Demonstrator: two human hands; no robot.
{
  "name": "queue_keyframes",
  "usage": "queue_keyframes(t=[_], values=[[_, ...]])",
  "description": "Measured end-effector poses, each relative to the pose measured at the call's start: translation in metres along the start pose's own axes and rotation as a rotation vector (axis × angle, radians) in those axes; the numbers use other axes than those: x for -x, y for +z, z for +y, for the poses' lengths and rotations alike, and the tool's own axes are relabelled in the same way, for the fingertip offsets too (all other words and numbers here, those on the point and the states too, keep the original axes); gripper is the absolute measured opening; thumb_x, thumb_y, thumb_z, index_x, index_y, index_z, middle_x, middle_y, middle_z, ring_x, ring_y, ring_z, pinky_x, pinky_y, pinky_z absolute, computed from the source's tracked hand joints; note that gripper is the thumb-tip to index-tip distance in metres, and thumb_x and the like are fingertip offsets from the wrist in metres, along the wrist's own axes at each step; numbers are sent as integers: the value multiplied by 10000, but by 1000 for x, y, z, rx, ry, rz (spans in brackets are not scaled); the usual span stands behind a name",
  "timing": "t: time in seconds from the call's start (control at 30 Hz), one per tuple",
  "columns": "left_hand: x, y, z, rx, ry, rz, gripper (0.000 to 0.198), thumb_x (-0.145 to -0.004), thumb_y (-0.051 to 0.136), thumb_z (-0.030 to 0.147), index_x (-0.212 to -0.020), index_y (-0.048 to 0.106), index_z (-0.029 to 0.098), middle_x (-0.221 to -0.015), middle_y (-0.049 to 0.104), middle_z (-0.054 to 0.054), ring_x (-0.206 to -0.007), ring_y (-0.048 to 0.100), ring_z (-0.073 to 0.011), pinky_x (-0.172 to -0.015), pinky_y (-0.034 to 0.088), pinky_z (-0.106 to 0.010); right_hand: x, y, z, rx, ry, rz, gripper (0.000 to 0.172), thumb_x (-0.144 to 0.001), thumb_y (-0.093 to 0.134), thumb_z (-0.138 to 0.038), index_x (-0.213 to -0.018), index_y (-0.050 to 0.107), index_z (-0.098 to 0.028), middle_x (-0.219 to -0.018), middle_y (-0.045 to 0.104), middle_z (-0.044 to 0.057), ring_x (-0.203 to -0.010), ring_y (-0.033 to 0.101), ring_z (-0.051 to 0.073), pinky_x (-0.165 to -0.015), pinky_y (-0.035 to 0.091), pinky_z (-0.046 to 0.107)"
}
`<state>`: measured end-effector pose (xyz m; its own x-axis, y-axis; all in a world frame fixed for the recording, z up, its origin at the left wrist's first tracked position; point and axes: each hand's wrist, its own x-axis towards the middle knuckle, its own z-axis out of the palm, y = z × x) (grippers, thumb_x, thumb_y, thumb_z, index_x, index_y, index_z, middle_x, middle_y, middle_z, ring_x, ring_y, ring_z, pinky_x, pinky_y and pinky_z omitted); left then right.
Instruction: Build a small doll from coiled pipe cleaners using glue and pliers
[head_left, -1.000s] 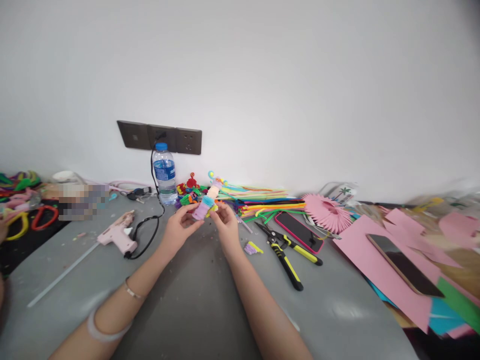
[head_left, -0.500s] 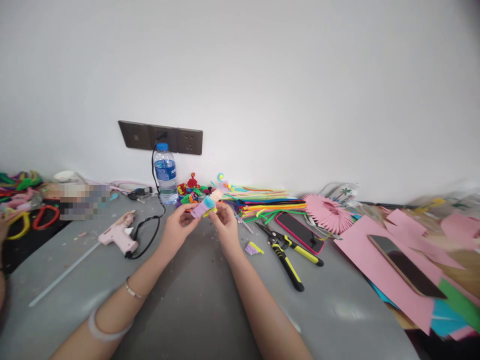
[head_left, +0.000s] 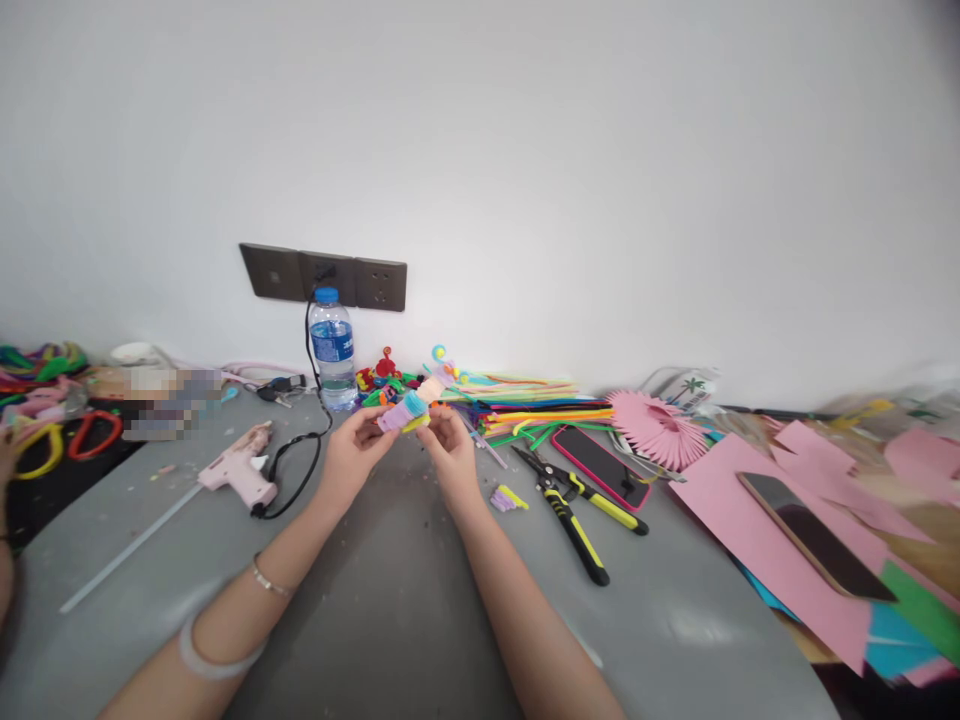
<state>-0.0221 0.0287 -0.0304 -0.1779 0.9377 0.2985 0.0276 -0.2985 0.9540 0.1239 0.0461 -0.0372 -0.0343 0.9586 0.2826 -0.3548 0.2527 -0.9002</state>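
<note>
Both of my hands hold a small pipe-cleaner figure [head_left: 410, 408] above the grey table [head_left: 390, 600]. The figure has lilac, teal, yellow and pale pink bands and thin antennae with bead tips, and it lies tilted toward the right. My left hand [head_left: 354, 452] pinches its lilac end. My right hand [head_left: 450, 450] pinches the yellow part beside it. Just right of my right wrist a small lilac and yellow pipe-cleaner scrap [head_left: 506, 497] rests on the table.
Yellow-handled cutters [head_left: 574, 505] and a pink-cased phone [head_left: 600, 462] lie to the right, with pink paper [head_left: 757, 530] and another phone [head_left: 814, 535] beyond. A pink glue gun [head_left: 236, 475] with its cable, a water bottle [head_left: 332, 350] and a pile of pipe cleaners [head_left: 525, 405] stand behind.
The figure has tipped from nearly upright to lying over toward the right, and my fingers have shifted along it. The hands have stayed in place.
</note>
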Motion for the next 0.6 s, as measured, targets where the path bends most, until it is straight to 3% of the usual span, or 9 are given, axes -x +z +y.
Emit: queue_keyframes(t=[0.13, 0.23, 0.43, 0.53, 0.6], values=[[-2, -2, -1, 5, -14, 30, 406, -678, 773, 378, -996, 655, 153, -962, 738, -96, -891, 696, -233, -826, 559, -371, 1, 1, -1, 23, 3, -9, 337, -739, 714, -411, -970, 586, -202, -903, 664, 42, -809, 616, 176, -752, 488, 301], [-3, -2, -2, 1, -2, 55, 388, -670, 775, 376, -968, 649, 160, -919, 733, -79, -855, 694, -220, -798, 560, -358, 1, 1, -4, 61, -23, 49, 306, -780, 661, -447, -931, 574, -195, -823, 615, 18, -727, 573, 156, -692, 464, 282], [-3, -1, -1, 1, 13, 62, 348, -680, 769, 379, -927, 638, 172, -876, 727, -60, -843, 694, -217, -774, 561, -351, 9, 3, -24, 166, -234, 186, 221, -892, 548, -401, -798, 509, -205, -692, 465, -30, -633, 450, 132, -617, 379, 254], [-1, 0, -1, 54, -1, 59, 352, -692, 764, 379, -943, 629, 172, -911, 732, -68, -878, 698, -226, -811, 559, -368, 17, 15, -40, 231, -337, 133, 181, -924, 514, -330, -789, 506, -211, -717, 470, -20, -661, 457, 141, -641, 386, 261], [0, 0, -3, 69, 22, 41, 360, -711, 746, 400, -963, 622, 176, -955, 732, -74, -920, 698, -243, -853, 555, -396, 24, 32, -49, 288, -372, 3, 141, -932, 495, -280, -812, 524, -213, -758, 519, -3, -705, 497, 153, -677, 409, 270]])
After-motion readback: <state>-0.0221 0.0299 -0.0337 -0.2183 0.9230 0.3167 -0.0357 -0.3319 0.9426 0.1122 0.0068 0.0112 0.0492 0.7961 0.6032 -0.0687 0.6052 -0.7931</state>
